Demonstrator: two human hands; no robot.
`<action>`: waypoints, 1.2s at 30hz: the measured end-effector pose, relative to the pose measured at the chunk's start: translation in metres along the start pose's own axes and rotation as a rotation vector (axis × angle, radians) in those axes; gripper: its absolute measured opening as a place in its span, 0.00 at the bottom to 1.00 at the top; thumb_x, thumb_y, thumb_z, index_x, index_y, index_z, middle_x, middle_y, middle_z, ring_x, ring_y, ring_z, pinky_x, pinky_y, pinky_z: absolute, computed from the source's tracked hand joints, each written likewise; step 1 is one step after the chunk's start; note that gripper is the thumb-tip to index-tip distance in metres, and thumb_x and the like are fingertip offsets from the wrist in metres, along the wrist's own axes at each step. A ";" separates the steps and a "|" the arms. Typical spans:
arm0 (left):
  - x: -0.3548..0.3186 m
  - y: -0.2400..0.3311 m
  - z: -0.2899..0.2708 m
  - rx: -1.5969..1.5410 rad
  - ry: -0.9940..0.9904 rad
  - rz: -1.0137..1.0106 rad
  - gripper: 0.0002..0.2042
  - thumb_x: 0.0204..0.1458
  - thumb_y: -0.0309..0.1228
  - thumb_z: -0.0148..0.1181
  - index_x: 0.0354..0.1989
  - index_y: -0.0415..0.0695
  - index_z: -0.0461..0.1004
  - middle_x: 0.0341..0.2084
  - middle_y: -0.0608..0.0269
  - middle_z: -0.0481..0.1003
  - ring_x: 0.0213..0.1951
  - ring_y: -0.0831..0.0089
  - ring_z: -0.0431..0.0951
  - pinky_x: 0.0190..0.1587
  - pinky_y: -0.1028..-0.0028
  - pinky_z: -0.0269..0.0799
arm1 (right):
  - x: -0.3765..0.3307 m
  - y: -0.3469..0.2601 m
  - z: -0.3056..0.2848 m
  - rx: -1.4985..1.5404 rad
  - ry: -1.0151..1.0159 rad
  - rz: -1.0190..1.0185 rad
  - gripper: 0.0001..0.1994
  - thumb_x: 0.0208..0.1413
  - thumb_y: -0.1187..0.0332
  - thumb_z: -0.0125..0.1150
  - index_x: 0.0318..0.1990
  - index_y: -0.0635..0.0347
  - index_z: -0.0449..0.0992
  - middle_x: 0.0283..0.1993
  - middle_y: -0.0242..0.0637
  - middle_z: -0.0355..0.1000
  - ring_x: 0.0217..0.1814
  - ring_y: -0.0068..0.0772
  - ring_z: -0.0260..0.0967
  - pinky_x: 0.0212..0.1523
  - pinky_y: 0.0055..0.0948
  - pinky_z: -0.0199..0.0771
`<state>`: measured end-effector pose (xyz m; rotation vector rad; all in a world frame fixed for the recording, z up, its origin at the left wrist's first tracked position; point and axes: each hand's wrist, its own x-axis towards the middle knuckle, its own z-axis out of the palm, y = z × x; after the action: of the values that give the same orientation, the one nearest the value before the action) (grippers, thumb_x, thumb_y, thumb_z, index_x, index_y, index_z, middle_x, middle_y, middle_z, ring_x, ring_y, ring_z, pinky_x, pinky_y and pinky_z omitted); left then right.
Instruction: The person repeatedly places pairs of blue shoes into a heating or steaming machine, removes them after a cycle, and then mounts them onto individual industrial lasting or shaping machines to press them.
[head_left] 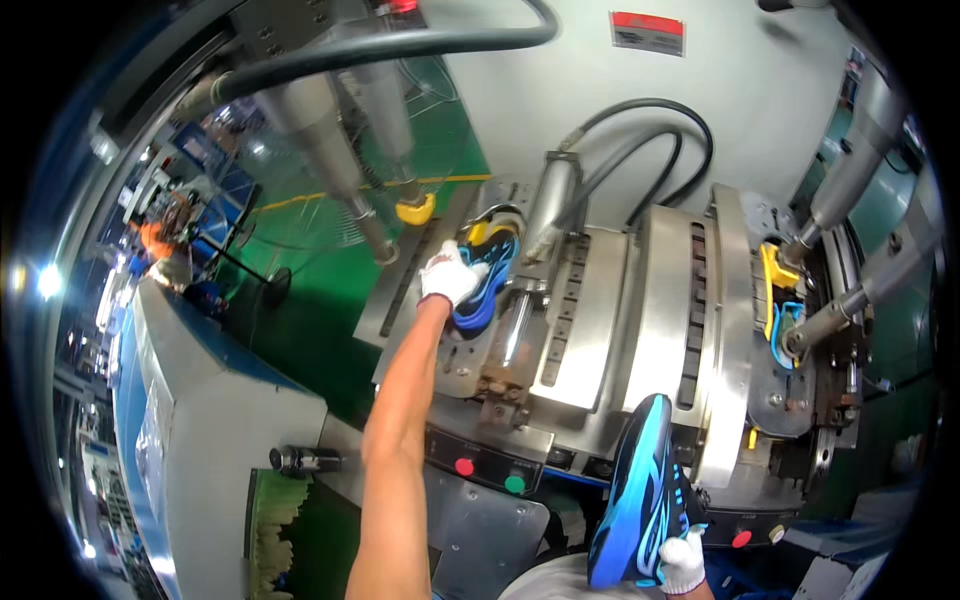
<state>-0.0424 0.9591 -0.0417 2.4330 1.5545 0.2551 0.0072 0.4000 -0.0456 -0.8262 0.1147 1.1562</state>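
Note:
My left hand (450, 277), in a white glove, reaches forward with its fingers closed over the near side of a black and blue sneaker (484, 297). That sneaker lies on the metal plate of the machine's left station, beside a yellow part (486, 233). At the lower right my right hand (683, 562), also gloved in white, grips a second sneaker (640, 490), black with a bright blue sole. It is held upright close to my body, toe pointing up and away. Some of my right fingers are hidden behind the shoe.
The steel press (590, 320) spans the middle, with a hydraulic cylinder (556, 195) and black hoses. A yellow-tipped ram (415, 208) hangs over the left station. At the right station, rams and a yellow pad (778, 270) meet a light blue piece. Red and green buttons (514, 484) line the front.

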 end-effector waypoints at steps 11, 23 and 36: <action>-0.302 -0.134 -0.116 -0.589 0.332 -0.098 0.33 0.44 0.32 0.76 0.60 0.37 0.70 0.47 0.49 0.80 0.48 0.63 0.81 0.54 0.66 0.75 | 0.141 0.040 0.176 -0.233 -0.235 -0.051 0.17 0.56 0.75 0.68 0.52 0.66 0.74 0.45 0.41 0.80 0.43 0.34 0.80 0.45 0.35 0.85; -0.645 -0.266 -0.044 -0.210 0.194 -1.173 0.33 0.52 0.45 0.71 0.63 0.40 0.70 0.48 0.49 0.80 0.51 0.54 0.80 0.56 0.59 0.74 | 0.548 0.092 0.237 -1.436 0.464 -0.559 0.15 0.46 0.70 0.66 0.42 0.64 0.81 0.43 0.49 0.81 0.44 0.46 0.79 0.47 0.38 0.78; -0.762 -0.223 0.119 -0.382 0.455 -1.714 0.39 0.45 0.42 0.74 0.68 0.44 0.65 0.56 0.48 0.77 0.57 0.51 0.78 0.60 0.59 0.72 | 0.593 0.048 0.242 -1.525 -0.169 -0.185 0.13 0.58 0.56 0.64 0.43 0.52 0.81 0.38 0.35 0.77 0.38 0.34 0.75 0.39 0.40 0.76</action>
<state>-0.5213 0.3438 -0.2343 0.2262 2.7168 0.6146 0.1445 1.0113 -0.1848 -1.9788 -1.0913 0.9989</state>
